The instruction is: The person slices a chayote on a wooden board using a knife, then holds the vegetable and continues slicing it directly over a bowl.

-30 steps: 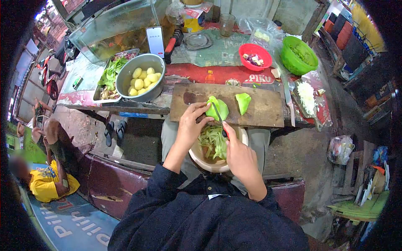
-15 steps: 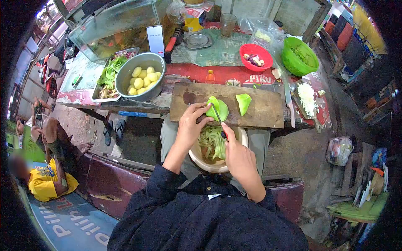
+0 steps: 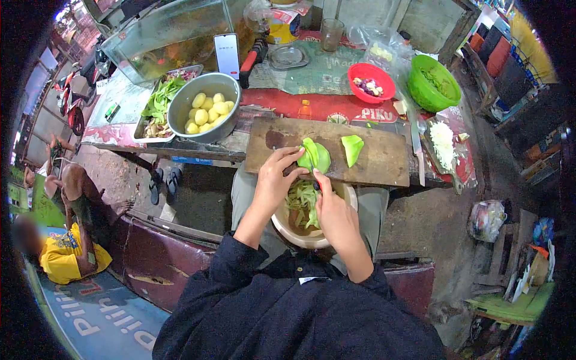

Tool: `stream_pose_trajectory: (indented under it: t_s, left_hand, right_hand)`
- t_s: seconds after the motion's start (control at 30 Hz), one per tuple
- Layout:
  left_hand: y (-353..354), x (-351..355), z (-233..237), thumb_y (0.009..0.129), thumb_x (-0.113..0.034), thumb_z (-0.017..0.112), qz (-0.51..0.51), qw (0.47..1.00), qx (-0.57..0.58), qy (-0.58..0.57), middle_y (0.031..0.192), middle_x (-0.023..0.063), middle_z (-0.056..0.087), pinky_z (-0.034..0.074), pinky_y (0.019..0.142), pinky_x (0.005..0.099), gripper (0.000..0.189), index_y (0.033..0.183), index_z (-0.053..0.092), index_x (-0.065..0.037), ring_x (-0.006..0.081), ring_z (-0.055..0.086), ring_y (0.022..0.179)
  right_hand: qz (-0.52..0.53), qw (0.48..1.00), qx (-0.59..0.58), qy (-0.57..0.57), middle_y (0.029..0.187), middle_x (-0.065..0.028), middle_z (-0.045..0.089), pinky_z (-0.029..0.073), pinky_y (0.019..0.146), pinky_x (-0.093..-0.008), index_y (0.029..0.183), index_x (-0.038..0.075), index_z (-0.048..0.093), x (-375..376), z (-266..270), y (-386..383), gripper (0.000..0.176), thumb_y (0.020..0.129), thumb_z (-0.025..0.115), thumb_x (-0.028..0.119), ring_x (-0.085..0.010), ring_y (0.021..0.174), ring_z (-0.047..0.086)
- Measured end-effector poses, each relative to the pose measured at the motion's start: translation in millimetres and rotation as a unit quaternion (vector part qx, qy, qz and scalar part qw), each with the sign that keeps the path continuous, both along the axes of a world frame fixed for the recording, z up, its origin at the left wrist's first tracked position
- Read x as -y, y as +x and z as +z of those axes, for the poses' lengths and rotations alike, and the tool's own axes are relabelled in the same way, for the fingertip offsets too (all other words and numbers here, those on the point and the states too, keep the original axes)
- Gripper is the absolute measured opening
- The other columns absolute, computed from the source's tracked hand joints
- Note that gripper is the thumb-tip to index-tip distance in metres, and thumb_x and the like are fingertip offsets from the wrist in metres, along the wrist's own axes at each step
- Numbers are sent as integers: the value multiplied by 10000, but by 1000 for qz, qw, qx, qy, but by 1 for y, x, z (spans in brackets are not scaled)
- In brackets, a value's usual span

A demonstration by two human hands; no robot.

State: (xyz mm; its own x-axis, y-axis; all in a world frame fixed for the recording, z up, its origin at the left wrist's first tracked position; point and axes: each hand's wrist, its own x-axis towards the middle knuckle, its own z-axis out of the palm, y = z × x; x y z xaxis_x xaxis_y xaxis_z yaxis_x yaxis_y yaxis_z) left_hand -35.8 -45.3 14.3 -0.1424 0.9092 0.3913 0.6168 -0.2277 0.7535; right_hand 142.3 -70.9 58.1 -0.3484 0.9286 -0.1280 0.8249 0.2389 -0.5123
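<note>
My left hand (image 3: 276, 177) grips the near left side of a pale green chayote piece (image 3: 323, 158), pressing it on the wooden cutting board (image 3: 384, 162). Closed around the red and black handle of a small knife (image 3: 317, 185), my right hand (image 3: 336, 213) has the blade at the chayote, where a slice stands partly apart. A second chayote piece (image 3: 352, 149) lies on the board to the right. Below the board's near edge, between my legs, a cream bowl (image 3: 351, 219) holds green strips (image 3: 304, 201).
A grey pot (image 3: 174, 114) of peeled potatoes stands left, by a tray of greens (image 3: 165, 95). Red (image 3: 387, 90) and green (image 3: 453, 99) bowls sit at the back right. A large knife (image 3: 418, 150) and a board of white shreds (image 3: 443, 144) lie right. A person (image 3: 72, 255) sits at left.
My right hand has shifted slightly left, and less of the knife blade shows above the chayote. My left hand keeps its hold. The whole view has moved a little.
</note>
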Motion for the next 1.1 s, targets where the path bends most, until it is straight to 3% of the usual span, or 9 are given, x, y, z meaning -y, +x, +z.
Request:
stream_pose_trajectory:
  t_s: [0.23,0.4,0.47,0.63,1.1]
  left_hand:
    - [-1,-1,-4,761,-84,831,3,1000,8,13,1232,141,692,534,961,375,458,1205,728,-42,301,674,1121]
    - [-3,0,-2,782,-92,820,-14,1000,23,10,1234,144,687,541,940,384,440,1209,723,-48,314,669,1115]
    - [-4,-1,-1,787,-93,818,-16,1000,7,22,1238,145,687,541,942,381,439,1213,722,-48,312,671,1115]
    - [-4,-1,2,816,-91,802,-11,1000,17,2,1236,136,702,531,962,368,390,1196,734,-40,295,682,1117]
    - [-1,-2,-6,816,-78,793,13,1000,23,14,1205,124,718,542,937,366,341,1155,755,-54,282,693,1084]
  right_hand:
    - [7,1000,11,10,805,-231,694,537,672,-555,1510,220,336,14,1,9,565,985,529,141,-432,747,692]
    - [13,997,36,-72,819,-238,695,520,673,-575,1519,224,325,44,30,45,544,1007,504,178,-456,740,675]
    - [29,998,43,-40,799,-207,707,543,637,-554,1531,203,335,44,39,49,555,1001,492,159,-429,689,689]
    - [-1,998,-19,57,882,-213,708,548,639,-536,1545,217,339,28,34,32,572,1003,504,135,-415,740,697]
    - [14,999,-4,51,880,-195,718,564,636,-514,1560,203,320,23,14,17,630,975,545,140,-385,733,709]
